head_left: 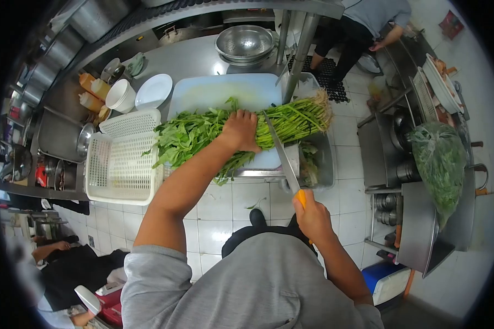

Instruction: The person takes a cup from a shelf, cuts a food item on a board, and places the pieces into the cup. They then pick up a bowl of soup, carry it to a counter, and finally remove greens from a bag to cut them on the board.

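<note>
A large bunch of leafy greens lies across a pale cutting board, leaves to the left and pale roots to the right. My left hand presses down on the middle of the bunch, fingers over the stems and thumb at the near side. In my right hand is a large kitchen knife, gripped by its orange handle. Its blade slants up and left, with the tip over the green stems just right of my left hand. Part of the board is hidden under the greens.
White perforated baskets stand left of the board, near a white plate and bowls. A clear bin with plant scraps sits under the roots. Metal colanders are behind. Other people work at back right and lower left.
</note>
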The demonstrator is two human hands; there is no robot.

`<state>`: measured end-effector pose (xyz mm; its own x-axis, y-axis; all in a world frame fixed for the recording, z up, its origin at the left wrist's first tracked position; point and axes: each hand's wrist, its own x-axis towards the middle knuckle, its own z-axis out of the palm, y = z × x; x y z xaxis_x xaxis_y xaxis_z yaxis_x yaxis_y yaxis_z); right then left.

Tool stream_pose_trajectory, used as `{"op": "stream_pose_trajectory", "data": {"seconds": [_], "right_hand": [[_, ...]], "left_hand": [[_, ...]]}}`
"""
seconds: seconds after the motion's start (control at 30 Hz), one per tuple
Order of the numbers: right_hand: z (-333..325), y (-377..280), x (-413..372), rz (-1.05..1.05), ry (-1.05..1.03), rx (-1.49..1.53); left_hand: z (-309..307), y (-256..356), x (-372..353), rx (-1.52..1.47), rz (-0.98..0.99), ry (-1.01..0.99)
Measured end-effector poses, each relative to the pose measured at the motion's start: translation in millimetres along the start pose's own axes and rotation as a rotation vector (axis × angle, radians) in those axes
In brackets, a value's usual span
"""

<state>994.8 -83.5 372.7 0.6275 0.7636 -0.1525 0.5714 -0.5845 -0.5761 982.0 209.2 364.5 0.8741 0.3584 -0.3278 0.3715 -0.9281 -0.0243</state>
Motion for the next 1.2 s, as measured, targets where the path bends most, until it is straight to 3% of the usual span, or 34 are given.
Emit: {"op": "stream_pose_trajectory", "data": {"seconds": [0.2, 0.43, 0.63, 1.2], "right_hand": [[-7, -22, 4, 0.177, -0.118, -0.174], [-10, -31, 22, 0.223, -0.217, -0.228], [2, -34, 40, 0.111, -0.102, -0.229], [37, -33, 125, 0.13, -0.191, -0.227]], "left_hand": [[0, 0, 1, 0.06, 0.019, -0.029], [3, -8, 7, 0.123, 0.071, 0.03], [6, -8, 1, 0.004, 0.061, 0.047], [17, -13, 2, -0.003, 0.099, 0.176]]}}
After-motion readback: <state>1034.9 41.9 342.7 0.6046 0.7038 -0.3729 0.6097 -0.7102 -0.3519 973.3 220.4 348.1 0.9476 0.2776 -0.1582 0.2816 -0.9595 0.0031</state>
